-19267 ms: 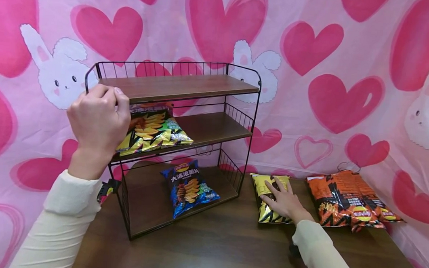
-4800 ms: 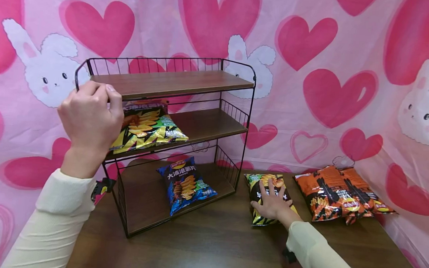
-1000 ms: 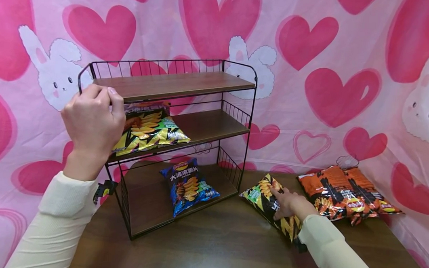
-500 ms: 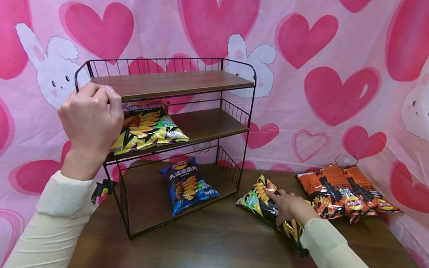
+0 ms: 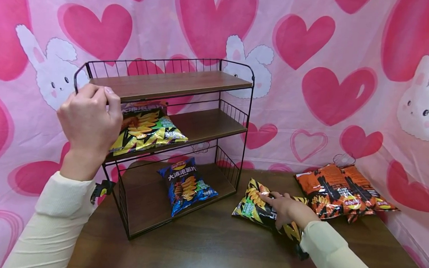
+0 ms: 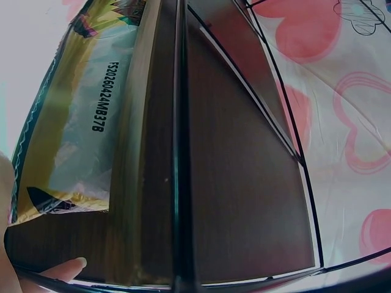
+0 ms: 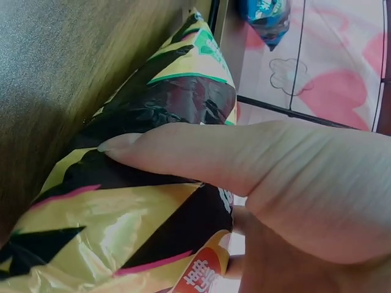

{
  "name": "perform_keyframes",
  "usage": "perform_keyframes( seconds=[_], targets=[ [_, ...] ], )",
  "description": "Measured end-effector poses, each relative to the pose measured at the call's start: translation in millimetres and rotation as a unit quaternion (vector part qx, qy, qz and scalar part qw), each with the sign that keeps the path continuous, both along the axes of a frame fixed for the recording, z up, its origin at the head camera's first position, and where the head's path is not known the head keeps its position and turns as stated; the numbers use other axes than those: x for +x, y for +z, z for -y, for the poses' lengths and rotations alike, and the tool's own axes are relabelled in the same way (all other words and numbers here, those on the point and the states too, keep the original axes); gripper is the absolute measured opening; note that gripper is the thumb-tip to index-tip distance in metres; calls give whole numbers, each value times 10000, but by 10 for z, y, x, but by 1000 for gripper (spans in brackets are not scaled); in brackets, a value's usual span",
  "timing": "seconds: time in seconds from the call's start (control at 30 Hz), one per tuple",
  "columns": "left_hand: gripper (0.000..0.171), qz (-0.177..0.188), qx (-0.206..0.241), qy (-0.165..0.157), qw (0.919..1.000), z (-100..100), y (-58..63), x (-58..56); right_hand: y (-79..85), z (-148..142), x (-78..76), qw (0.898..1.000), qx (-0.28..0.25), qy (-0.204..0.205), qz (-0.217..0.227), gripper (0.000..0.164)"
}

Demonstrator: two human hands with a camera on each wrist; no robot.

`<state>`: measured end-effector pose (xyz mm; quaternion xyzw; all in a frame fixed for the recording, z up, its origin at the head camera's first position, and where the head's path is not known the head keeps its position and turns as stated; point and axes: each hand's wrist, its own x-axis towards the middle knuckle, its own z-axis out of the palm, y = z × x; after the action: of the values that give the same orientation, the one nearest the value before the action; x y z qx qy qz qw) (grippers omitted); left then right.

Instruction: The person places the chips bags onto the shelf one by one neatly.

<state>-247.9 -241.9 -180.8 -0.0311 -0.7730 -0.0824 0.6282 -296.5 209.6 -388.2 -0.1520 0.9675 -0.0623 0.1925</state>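
My left hand (image 5: 90, 121) is a fist around the front left side of a three-tier wire rack (image 5: 187, 88) with brown wooden shelves. My right hand (image 5: 288, 210) grips a yellow and black bag of chips (image 5: 258, 205) on the table to the right of the rack. In the right wrist view the thumb (image 7: 183, 152) presses one side of that bag (image 7: 110, 226) while the fingers are mostly hidden behind it. A similar yellow bag (image 5: 145, 134) lies on the middle shelf, partly behind my left hand. A blue chip bag (image 5: 188, 185) lies on the bottom shelf.
Overlapping orange chip bags (image 5: 331, 192) lie at the back right of the table (image 5: 201, 246), close to my right hand. A pink curtain with hearts and rabbits (image 5: 289, 93) hangs behind the rack and along the right side.
Earlier, my flat right hand lay on the yellow bag, first back up, later front up. Since then my hand has gripped it and turned it, its top end swinging left toward the rack.
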Motion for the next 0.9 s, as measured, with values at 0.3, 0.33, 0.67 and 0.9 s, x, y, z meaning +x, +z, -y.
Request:
perform_keyframes(
  seconds=[0.3, 0.33, 0.67, 0.9],
  targets=[
    [58, -33, 12, -30, 10000, 3, -10, -12, 20, 21, -51, 9994, 59, 336, -57, 98],
    [58, -35, 14, -28, 10000, 3, -9, -13, 26, 21, -62, 9992, 90, 371, -89, 97],
    [56, -59, 12, 12, 10000, 6, -5, -18, 0, -25, -175, 9968, 19, 665, -440, 88],
    [57, -73, 20, -20, 10000, 9, -4, -17, -114, -102, -274, 9937, -48, 789, -798, 86]
  ],
)
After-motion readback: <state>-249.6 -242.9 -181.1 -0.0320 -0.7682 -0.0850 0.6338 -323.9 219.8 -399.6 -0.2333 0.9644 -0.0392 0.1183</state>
